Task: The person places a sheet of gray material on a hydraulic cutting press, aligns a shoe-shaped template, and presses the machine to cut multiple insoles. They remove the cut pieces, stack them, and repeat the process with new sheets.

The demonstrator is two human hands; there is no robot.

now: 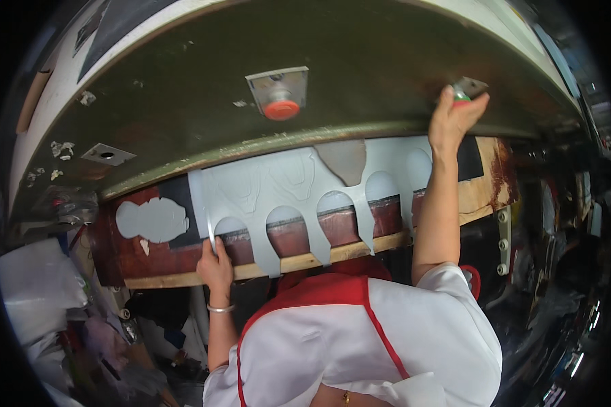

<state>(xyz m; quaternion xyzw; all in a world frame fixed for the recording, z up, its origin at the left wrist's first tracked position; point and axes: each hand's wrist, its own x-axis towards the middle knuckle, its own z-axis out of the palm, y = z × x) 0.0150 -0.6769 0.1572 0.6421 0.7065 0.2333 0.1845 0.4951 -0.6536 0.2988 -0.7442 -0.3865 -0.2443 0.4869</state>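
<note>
My right hand [455, 122] is raised to the green push button [461, 97] on the dark green machine front, thumb and fingers spread on either side of it. Low on the left, my left hand [215, 268] has its fingers closed on the lower end of a thin, pale curved strip [210, 224]. This strip stands at the left edge of a light grey sheet [251, 169]. Along its near side the sheet has several rounded cut-outs, with narrow tongues between them hanging toward me. A brown-grey tongue-shaped piece [345, 161] shows at the sheet's far edge.
The wide machine beam [183, 95] overhangs the far side and carries a red push button [280, 108]. A grey cut-out scrap [152, 219] lies left on the reddish-brown board [108, 254], which has a wooden front edge. Plastic bags [41, 285] are heaped at far left.
</note>
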